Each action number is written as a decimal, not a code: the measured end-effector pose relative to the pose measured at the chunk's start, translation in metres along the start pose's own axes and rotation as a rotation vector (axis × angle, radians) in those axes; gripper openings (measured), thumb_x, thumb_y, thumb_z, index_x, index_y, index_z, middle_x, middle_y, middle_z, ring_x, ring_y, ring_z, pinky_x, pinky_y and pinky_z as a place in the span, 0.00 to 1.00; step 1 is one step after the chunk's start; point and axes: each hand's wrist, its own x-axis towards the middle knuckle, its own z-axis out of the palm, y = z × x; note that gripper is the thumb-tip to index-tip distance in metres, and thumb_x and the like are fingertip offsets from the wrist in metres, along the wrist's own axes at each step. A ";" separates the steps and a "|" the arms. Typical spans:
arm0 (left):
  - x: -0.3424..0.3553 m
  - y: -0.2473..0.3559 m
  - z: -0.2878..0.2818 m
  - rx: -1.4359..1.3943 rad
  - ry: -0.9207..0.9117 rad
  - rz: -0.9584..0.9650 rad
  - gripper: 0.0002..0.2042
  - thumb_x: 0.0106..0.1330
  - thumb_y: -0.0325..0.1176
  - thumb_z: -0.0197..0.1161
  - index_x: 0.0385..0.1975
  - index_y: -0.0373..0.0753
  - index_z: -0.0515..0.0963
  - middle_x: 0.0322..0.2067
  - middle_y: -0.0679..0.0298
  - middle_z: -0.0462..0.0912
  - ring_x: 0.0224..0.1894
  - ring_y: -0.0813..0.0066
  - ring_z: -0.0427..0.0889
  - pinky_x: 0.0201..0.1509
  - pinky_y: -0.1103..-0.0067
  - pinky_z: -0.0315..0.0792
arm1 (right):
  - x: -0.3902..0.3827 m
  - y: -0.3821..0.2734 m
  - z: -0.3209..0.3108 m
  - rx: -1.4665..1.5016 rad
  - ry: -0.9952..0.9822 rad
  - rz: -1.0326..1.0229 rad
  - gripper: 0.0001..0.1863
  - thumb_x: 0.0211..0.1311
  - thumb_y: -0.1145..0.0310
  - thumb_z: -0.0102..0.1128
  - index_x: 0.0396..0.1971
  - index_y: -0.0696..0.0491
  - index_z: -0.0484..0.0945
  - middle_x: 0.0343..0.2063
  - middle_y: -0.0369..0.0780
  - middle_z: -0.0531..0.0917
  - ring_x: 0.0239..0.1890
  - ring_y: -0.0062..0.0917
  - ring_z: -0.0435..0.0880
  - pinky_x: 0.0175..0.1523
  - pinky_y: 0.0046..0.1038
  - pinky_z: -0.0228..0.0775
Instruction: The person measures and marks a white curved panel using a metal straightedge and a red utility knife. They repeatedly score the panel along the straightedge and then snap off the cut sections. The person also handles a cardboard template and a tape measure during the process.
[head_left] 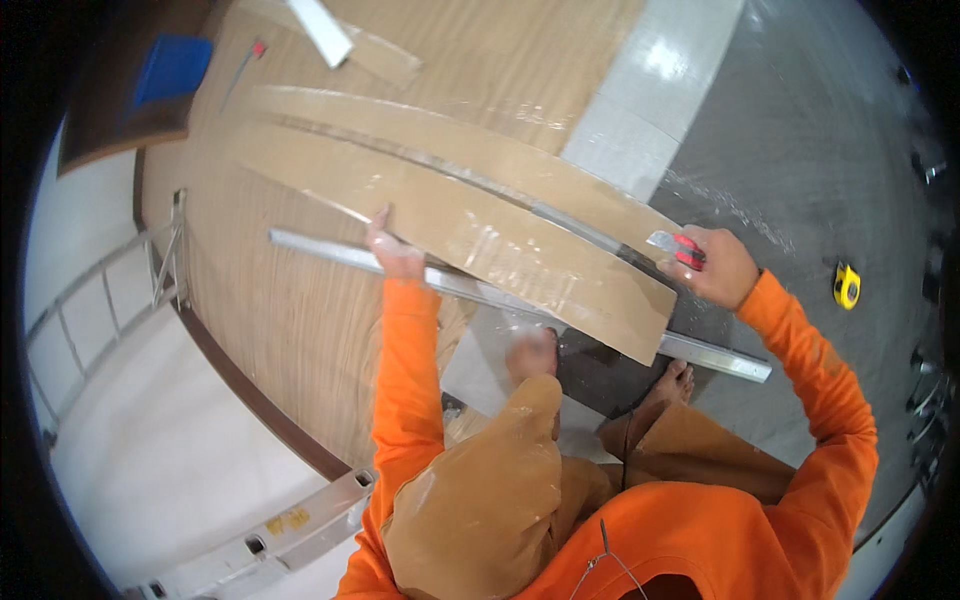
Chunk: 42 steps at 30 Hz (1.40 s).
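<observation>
A long brown cardboard piece (440,215) with strips of clear tape lies slanting across the floor in front of me. A dark lengthwise gap parts it from a second cardboard strip (480,145) on its far side. My left hand (398,252) is at the near edge of the cardboard, its thumb side on top and the other fingers partly hidden; it seems to grip that edge. My right hand (728,268) is closed round a red utility knife (690,252), blade pointing left, close to the cardboard's right end. A silver metal profile (715,357) runs partly under the near cardboard edge.
A yellow tape measure (847,286) lies on the grey floor at the right. Ladders (105,285) (255,543) stand or lie at the left and lower left. A white strip (322,32) and a blue object (174,70) are at the far left. My bare feet (678,382) are near the profile.
</observation>
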 end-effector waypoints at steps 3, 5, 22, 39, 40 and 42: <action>-0.009 -0.001 -0.029 -0.104 -0.125 -0.032 0.22 0.72 0.41 0.62 0.62 0.39 0.73 0.57 0.58 0.79 0.60 0.54 0.77 0.68 0.57 0.70 | 0.046 -0.036 0.028 0.046 0.013 -0.038 0.25 0.59 0.48 0.72 0.31 0.60 0.82 0.23 0.53 0.81 0.28 0.51 0.82 0.37 0.43 0.74; -0.023 -0.014 -0.023 -0.167 -0.172 -0.121 0.22 0.74 0.44 0.63 0.62 0.40 0.73 0.57 0.60 0.79 0.60 0.55 0.77 0.68 0.57 0.70 | 0.070 -0.042 0.039 0.013 -0.053 -0.015 0.25 0.57 0.49 0.74 0.33 0.60 0.83 0.24 0.52 0.82 0.29 0.51 0.83 0.37 0.43 0.74; -0.068 -0.050 0.042 -0.138 0.024 0.107 0.30 0.69 0.23 0.60 0.71 0.40 0.63 0.62 0.59 0.75 0.59 0.64 0.76 0.62 0.66 0.74 | 0.041 -0.121 0.086 0.035 0.132 -0.257 0.24 0.53 0.57 0.77 0.44 0.58 0.84 0.29 0.50 0.84 0.31 0.38 0.85 0.36 0.39 0.75; 0.031 0.066 0.064 1.497 -0.497 1.389 0.32 0.65 0.31 0.62 0.72 0.49 0.65 0.71 0.57 0.66 0.77 0.50 0.54 0.79 0.51 0.47 | 0.092 -0.058 0.018 -0.030 -0.054 -0.099 0.17 0.59 0.69 0.70 0.48 0.58 0.85 0.27 0.51 0.84 0.27 0.41 0.82 0.38 0.37 0.74; 0.032 0.080 0.076 1.690 -0.641 1.457 0.32 0.65 0.31 0.64 0.71 0.51 0.66 0.70 0.58 0.69 0.76 0.49 0.55 0.78 0.49 0.47 | 0.083 -0.055 0.017 -0.110 -0.030 -0.130 0.18 0.59 0.70 0.69 0.49 0.57 0.85 0.28 0.51 0.85 0.28 0.43 0.83 0.37 0.38 0.74; 0.039 0.112 0.091 2.084 -0.919 1.351 0.28 0.64 0.33 0.65 0.67 0.50 0.72 0.66 0.60 0.74 0.72 0.49 0.64 0.76 0.54 0.56 | 0.062 -0.062 0.022 -0.253 0.013 -0.211 0.19 0.57 0.71 0.67 0.50 0.56 0.84 0.30 0.52 0.85 0.29 0.47 0.84 0.36 0.40 0.76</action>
